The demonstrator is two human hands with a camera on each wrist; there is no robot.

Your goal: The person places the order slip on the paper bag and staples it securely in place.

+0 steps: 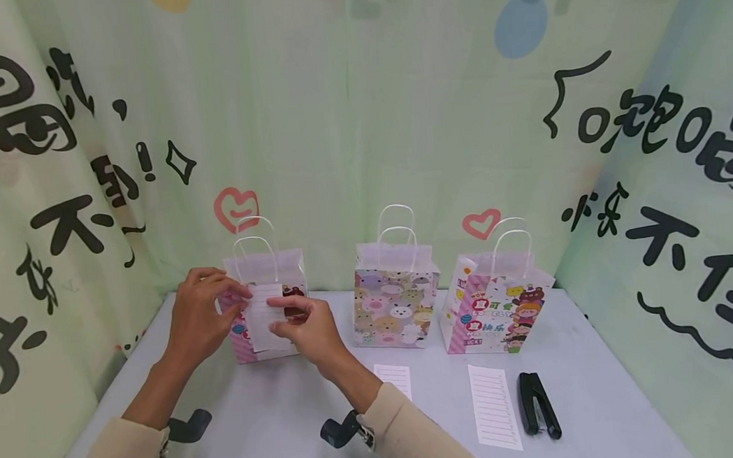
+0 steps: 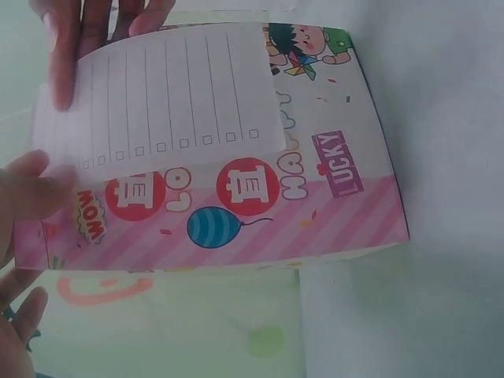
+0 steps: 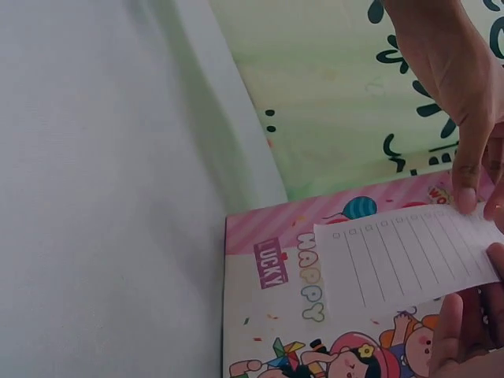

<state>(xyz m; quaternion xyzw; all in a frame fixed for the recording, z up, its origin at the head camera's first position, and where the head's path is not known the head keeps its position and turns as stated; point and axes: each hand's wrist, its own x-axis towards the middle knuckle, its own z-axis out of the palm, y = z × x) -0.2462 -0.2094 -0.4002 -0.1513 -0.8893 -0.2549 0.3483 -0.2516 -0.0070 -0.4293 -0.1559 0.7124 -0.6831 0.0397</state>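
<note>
A white lined paper slip point(image 1: 264, 330) with small checkboxes lies upright against the front of the left gift bag point(image 1: 248, 355), covering much of its cartoon print. My left hand point(image 1: 204, 312) pinches the slip near its upper left corner, at the bag's top edge. From the other side, my right hand point(image 1: 312, 327) holds the slip's right edge between thumb and fingers. In the left wrist view, the checkbox column point(image 2: 161, 147) runs beside the bag's pink striped side. The slip's lower end hangs free over the print in the right wrist view.
Two more paper gift bags stand to the right, an animal-print one point(image 1: 397, 311) and a cartoon one point(image 1: 494, 316). In front of them lie another lined slip point(image 1: 393, 378), partly behind my right forearm, a further slip point(image 1: 495, 407) and a black stapler point(image 1: 537, 404). Printed curtains point(image 1: 303, 121) enclose the table.
</note>
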